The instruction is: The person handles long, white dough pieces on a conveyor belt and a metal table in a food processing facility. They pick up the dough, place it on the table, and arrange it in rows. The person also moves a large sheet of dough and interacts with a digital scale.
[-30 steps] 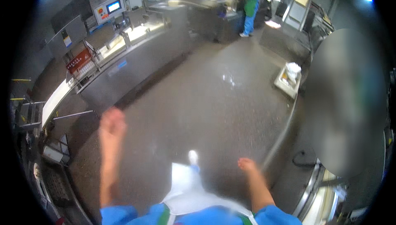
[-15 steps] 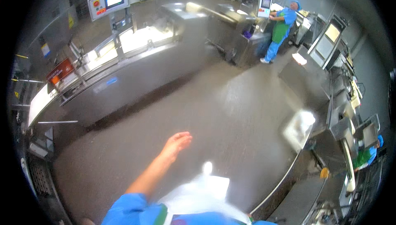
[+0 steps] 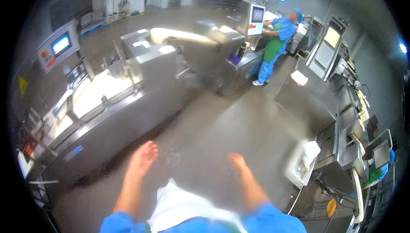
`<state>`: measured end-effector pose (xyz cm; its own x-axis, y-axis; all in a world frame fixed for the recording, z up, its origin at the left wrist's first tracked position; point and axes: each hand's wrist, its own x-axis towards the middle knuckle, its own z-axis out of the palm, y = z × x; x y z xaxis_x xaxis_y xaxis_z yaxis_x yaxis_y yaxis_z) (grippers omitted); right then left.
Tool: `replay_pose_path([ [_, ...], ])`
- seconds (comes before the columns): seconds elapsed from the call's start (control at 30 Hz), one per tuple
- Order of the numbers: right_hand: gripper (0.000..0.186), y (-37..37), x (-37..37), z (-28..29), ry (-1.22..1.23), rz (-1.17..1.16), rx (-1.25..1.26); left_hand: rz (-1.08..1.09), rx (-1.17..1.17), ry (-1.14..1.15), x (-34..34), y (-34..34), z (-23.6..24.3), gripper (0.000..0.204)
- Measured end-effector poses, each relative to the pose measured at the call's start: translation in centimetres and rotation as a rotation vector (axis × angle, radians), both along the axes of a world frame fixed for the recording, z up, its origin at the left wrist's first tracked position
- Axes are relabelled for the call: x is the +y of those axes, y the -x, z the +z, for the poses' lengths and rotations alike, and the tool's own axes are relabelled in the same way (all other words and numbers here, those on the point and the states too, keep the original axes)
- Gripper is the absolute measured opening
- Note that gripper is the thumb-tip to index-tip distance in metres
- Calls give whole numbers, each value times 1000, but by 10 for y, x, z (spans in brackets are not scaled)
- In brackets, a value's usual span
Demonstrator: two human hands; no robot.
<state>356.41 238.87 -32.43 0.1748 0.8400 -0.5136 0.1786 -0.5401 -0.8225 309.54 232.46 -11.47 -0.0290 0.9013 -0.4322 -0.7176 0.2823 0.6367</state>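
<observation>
My left hand [image 3: 143, 156] is out in front of me at the lower middle, fingers apart and slightly bent, holding nothing. My right hand [image 3: 237, 160] is to its right, smeared by motion, so its fingers are unclear. Both appear over the wet floor [image 3: 200, 134]. A white apron [image 3: 179, 203] covers my front between the forearms. The long steel conveyor machine [image 3: 111, 117], with a screen panel [image 3: 59, 45], runs along my left, not touched by either hand.
A co-worker [image 3: 275, 45] in blue with a green apron stands at a screened machine [image 3: 255, 19] ahead. Steel equipment [image 3: 303, 96] lines the right, where a second co-worker [image 3: 376, 175] is partly visible. A white tray with a white cloth [image 3: 294, 169] sits low right.
I have moved forward along the aisle: the machines and co-worker ahead are nearer and larger. My right hand, out of view half a second ago, shows again beside the left.
</observation>
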Motion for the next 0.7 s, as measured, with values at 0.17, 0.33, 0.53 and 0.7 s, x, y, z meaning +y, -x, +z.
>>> replay_pose_path([
  [0.17,32,76,278,127,-391,289,-132,186,-32,-76,172,59,-17,25],
  [0.33,35,155,422,196,-411,477,87,165,-250,-125,349,83,-39,31],
  [0.53,34,271,581,278,-418,776,126,124,-473,-238,556,72,-8,37],
  [0.7,42,398,742,321,-629,1077,-73,321,-508,-263,719,90,-24,32],
])
